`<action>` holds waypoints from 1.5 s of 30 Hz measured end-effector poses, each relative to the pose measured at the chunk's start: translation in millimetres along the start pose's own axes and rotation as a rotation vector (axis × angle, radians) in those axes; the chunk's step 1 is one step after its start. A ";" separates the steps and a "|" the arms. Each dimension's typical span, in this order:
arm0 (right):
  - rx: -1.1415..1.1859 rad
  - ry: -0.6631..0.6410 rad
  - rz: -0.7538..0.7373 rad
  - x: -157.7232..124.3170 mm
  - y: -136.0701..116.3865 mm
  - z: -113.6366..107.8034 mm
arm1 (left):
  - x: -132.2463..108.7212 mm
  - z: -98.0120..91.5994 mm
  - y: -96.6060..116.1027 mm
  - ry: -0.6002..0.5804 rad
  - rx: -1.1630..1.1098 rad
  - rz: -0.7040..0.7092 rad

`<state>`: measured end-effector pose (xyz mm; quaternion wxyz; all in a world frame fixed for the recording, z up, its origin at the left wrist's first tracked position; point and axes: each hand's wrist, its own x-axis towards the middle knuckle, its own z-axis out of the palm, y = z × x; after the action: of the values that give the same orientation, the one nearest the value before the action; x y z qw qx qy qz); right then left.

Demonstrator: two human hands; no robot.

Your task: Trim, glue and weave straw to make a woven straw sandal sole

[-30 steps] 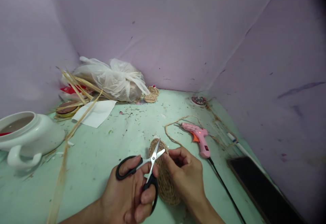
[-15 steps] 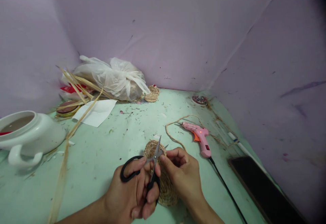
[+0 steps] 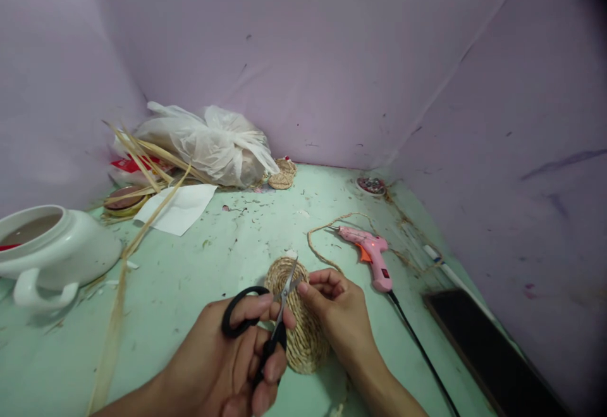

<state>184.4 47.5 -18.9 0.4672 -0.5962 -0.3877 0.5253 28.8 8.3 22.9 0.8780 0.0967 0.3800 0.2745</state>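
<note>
My left hand (image 3: 237, 347) holds a pair of scissors (image 3: 279, 316) with black handles, thumb in one loop and fingers about the other. The blades are parted and point away from me. Beneath them lies a coiled straw piece (image 3: 306, 338), long and rounded like a shoe sole. My right hand (image 3: 344, 316) pinches at its upper right edge, close to the blades; the exact bit between thumb and finger is hidden. A twisted straw cord (image 3: 317, 249) loops over the table and runs behind this hand.
A pink glue gun (image 3: 367, 246), its light on, lies at right with its cable toward me. A black phone-like slab (image 3: 484, 341) is beyond it. At left are a white pot (image 3: 90, 246), straw strips (image 3: 118, 303), paper (image 3: 183, 208) and a plastic bag (image 3: 222, 145).
My left hand and the scissors have drawn slightly left and toward me, uncovering more of the straw piece. The blades look less widely spread. My right hand has shifted a little left.
</note>
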 end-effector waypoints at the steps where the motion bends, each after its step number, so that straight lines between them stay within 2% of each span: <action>1: 0.015 0.017 0.002 0.7 -0.2 -0.5 | -6.5 1.8 2.1 0.003 0.040 0.000; 4: 0.072 0.069 0.012 2.9 -0.9 -1.5 | -25.2 6.5 17.6 0.079 0.290 0.068; 5: 0.100 0.066 0.021 3.3 -1.1 -1.6 | -28.9 6.2 26.2 0.167 0.448 0.155; 6: 0.130 0.052 0.031 3.6 -1.2 -1.5 | -30.4 4.3 35.9 0.266 0.664 0.246; 7: 0.161 0.035 0.043 3.7 -1.1 -1.2 | -29.6 0.7 46.0 0.416 0.919 0.339; 8: 0.192 0.019 0.059 3.8 -0.9 -0.8 | -26.8 -4.6 55.7 0.614 1.174 0.439; 9: 0.222 0.007 0.074 3.9 -0.6 -0.4 | -22.5 -11.0 64.3 0.783 1.409 0.474; 11: 0.267 -0.002 0.101 4.3 0.4 0.1 | -12.1 -25.4 76.3 0.955 1.761 0.420; 13: 0.290 -0.005 0.118 5.0 1.5 0.1 | -4.0 -37.8 81.1 1.012 1.996 0.328; 16: 0.287 -0.021 0.128 5.0 2.0 -0.8 | -1.2 -45.8 81.0 0.915 2.175 0.330; 19: 0.285 -0.056 0.139 2.4 -0.2 -1.4 | -3.8 -40.6 77.4 0.866 2.126 0.466; 21: 0.291 -0.095 0.150 -1.0 -2.2 -0.8 | -1.8 -32.4 70.3 0.813 1.859 0.579; 23: 0.302 -0.147 0.166 -5.2 -3.3 0.7 | 5.3 -23.4 58.0 0.611 1.432 0.608; 25: 0.307 -0.208 0.190 -9.2 -2.7 2.8 | 15.9 -16.4 43.0 0.288 1.013 0.498; 26: 0.304 -0.238 0.204 -10.8 -1.9 3.7 | 21.4 -14.2 35.9 0.212 0.851 0.457; 28: 0.280 -0.282 0.226 -13.2 -0.2 5.2 | 30.6 -12.1 25.3 0.212 0.657 0.425; 31: 0.207 -0.304 0.233 -14.6 0.0 6.0 | 37.5 -12.0 20.2 0.309 0.584 0.403; 35: 0.136 -0.312 0.248 -14.8 -3.4 5.6 | 37.2 -10.2 24.0 0.362 0.647 0.382; 40: 0.124 -0.312 0.231 -15.8 -6.8 4.3 | 32.5 -5.9 28.7 0.320 0.725 0.349; 45: 0.084 -0.322 0.226 -18.6 -11.5 3.5 | 31.2 -4.7 31.9 0.345 0.799 0.326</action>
<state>178.6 33.4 -2.9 0.3617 -0.5243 -0.3660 0.6785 29.9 52.0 12.6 0.6413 0.4389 0.5763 0.2532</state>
